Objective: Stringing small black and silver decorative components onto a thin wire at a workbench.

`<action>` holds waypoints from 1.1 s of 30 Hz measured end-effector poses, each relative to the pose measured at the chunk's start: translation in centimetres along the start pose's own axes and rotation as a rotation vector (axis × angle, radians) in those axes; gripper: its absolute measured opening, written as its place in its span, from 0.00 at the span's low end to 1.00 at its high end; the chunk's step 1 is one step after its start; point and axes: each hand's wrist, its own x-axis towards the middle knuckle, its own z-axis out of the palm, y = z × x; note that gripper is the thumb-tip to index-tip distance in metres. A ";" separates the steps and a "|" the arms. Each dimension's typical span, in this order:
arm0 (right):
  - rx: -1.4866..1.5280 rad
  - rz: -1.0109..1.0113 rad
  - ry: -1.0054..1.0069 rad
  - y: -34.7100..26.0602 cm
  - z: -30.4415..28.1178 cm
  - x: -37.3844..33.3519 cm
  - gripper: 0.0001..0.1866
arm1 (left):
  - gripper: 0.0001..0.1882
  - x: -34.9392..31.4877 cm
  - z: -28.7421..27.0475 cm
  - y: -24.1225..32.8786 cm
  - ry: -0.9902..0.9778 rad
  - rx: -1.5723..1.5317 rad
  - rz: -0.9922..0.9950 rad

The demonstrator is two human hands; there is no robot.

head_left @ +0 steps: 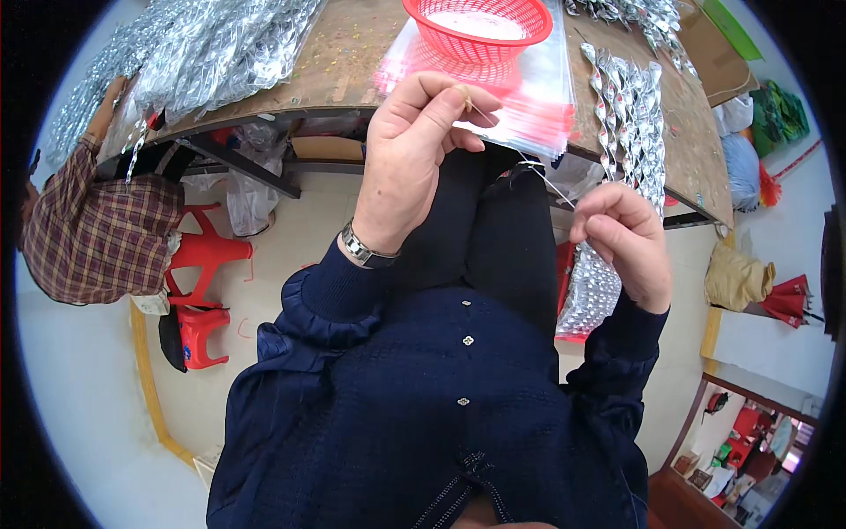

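Note:
A thin white thread [552,186] runs slantwise between my two hands, over my lap at the table's front edge. My left hand [398,159] is closed, pinching the thread's upper end between thumb and forefinger. A small beige bit [464,97] shows at that pinch; I cannot tell what it is. Lower and to the right, my right hand [627,242] is closed too, with its fingertips on the thread's other end. Just beyond my left hand lies a stack of clear plastic bags with red edges [538,128]. A red plastic basket [476,46] stands on the stack.
Twisted silver foil strips [630,110] hang over the table edge at right. More silver strips [220,53] cover the wooden table [339,53] at left, where a person in a checked shirt [106,229] sits by red stools [207,256]. A cardboard box [718,53] stands far right.

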 end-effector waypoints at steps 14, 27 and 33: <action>-0.054 -0.243 0.090 -0.8 2.3 -1.0 0.07 | 0.07 0.2 0.7 1.1 -0.133 -0.085 0.042; -0.170 -0.419 0.376 -1.8 5.4 0.4 0.02 | 0.11 -0.8 2.5 0.7 -0.178 -0.126 -0.176; -0.170 -0.383 0.367 -0.8 6.1 1.2 0.04 | 0.15 -1.6 2.7 0.3 -0.219 -0.128 -0.270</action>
